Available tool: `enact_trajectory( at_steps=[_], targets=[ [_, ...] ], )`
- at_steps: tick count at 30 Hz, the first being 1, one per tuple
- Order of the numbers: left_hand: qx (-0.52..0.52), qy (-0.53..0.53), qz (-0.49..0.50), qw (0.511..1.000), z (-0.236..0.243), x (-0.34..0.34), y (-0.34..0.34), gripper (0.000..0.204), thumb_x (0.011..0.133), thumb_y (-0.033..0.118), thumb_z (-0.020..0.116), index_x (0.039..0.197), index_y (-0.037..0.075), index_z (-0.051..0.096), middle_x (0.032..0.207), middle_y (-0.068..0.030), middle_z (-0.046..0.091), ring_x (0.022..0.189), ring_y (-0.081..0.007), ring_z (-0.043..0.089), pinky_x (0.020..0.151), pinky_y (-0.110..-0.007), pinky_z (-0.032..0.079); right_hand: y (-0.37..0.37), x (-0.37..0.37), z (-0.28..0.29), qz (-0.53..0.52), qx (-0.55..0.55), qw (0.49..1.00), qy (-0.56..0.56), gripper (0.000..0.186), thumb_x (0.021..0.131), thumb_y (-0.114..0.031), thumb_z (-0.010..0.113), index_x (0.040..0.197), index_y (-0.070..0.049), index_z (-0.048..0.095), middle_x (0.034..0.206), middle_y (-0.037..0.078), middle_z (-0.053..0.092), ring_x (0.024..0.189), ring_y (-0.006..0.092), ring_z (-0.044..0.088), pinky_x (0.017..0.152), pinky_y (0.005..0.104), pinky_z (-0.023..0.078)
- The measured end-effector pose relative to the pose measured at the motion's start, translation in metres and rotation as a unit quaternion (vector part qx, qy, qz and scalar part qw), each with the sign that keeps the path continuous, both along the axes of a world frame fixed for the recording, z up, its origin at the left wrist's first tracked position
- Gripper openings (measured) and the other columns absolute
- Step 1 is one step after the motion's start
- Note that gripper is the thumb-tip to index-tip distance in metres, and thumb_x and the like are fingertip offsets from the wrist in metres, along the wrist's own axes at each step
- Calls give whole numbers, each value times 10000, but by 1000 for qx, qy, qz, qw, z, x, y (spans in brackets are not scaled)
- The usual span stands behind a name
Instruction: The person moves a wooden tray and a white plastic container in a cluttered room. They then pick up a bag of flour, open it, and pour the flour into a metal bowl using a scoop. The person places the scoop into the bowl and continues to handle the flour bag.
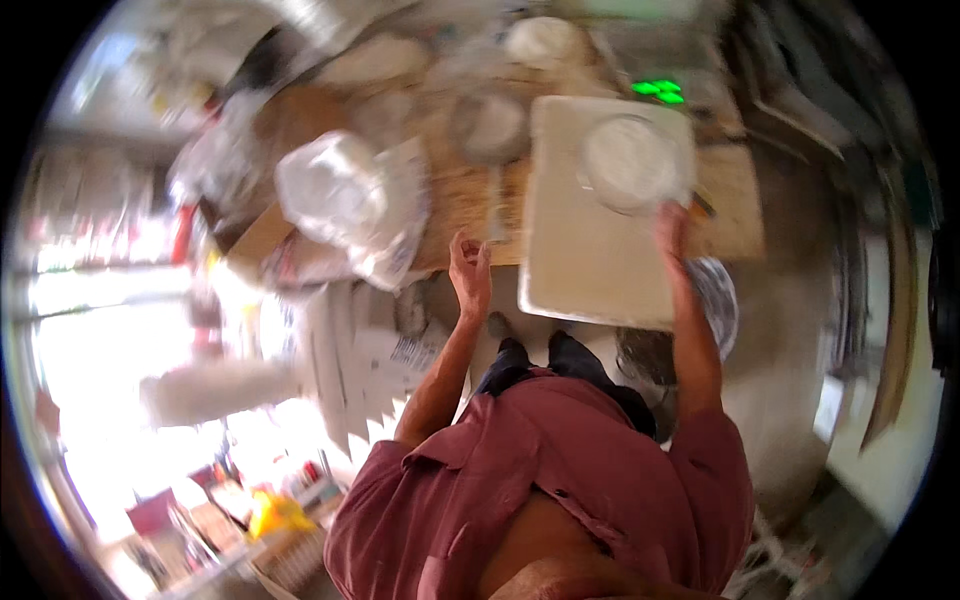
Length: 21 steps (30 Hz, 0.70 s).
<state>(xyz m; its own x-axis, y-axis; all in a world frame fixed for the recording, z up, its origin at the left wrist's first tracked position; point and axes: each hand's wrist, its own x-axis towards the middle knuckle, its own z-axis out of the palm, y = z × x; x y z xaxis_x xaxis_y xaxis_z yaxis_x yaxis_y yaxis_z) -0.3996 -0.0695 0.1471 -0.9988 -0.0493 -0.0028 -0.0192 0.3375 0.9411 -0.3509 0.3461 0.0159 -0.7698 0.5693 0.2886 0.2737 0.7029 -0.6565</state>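
Note:
My left hand is raised just off the near edge of a wooden table. Its fingers are apart and half curled, with nothing in them. My right hand is closed at the right side of a cream rectangular board or lid, beside the near rim of a round clear container with whitish contents. Blur hides what its fingers grip. A dark, narrow object with some yellow lies close to that hand. Just beyond my left hand lies a pale, narrow tool.
A crumpled clear plastic bag lies on the wooden table at left. A round dish stands in the middle. Behind the board, a device with green lit digits is visible. A clear plastic-lined bin stands below right.

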Motion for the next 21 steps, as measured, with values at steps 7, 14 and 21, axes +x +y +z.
enact_trajectory(
  at_steps=[7,14,21],
  targets=[
    [-173,142,344,912,69,-81,-203,699,892,320,702,1380,-70,388,1261,-211,494,1106,-310,522,954,-417,419,-52,-35,95,42,-22,998,28,301,948,-217,549,808,48,573,703,254,573,648,381,556,632,445,442],
    [220,-243,258,909,5,-188,-292,773,798,407,766,1377,40,408,1327,-218,489,1129,-423,535,875,-576,450,-199,-138,156,199,-161,967,13,305,932,-181,515,738,54,519,627,225,513,569,293,474,591,430,425],
    [333,-148,250,897,-16,-168,-273,360,845,43,622,1191,0,534,1048,-162,628,892,-335,653,708,-492,579,-431,-205,224,331,-448,826,-87,242,878,-143,522,706,18,581,602,77,535,504,185,479,476,369,375]
  ],
)
